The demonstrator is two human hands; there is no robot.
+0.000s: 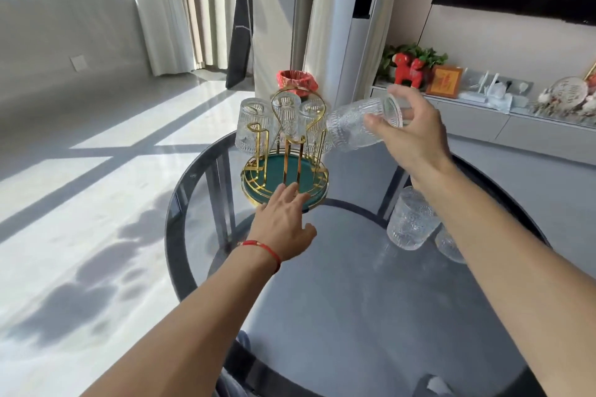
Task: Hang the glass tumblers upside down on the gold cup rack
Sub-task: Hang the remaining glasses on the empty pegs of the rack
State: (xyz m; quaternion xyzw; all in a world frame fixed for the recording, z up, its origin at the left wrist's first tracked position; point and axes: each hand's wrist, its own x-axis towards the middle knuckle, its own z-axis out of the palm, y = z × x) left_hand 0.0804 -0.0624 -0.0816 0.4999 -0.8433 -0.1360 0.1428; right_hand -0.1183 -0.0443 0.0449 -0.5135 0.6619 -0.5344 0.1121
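Right hand grips ribbed glass tumbler, tilted on side, at 3 o'clock of gold cup rack, touching rack's right edge. Left hand open, fingers spread on rack's green base, 6 o'clock side. Three tumblers hang inverted. Two more stand on table, 4 o'clock.

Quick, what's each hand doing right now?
Left hand: open, holding nothing, fingertips at the rim of the gold cup rack.
Right hand: closed on a glass tumbler, tilted sideways.
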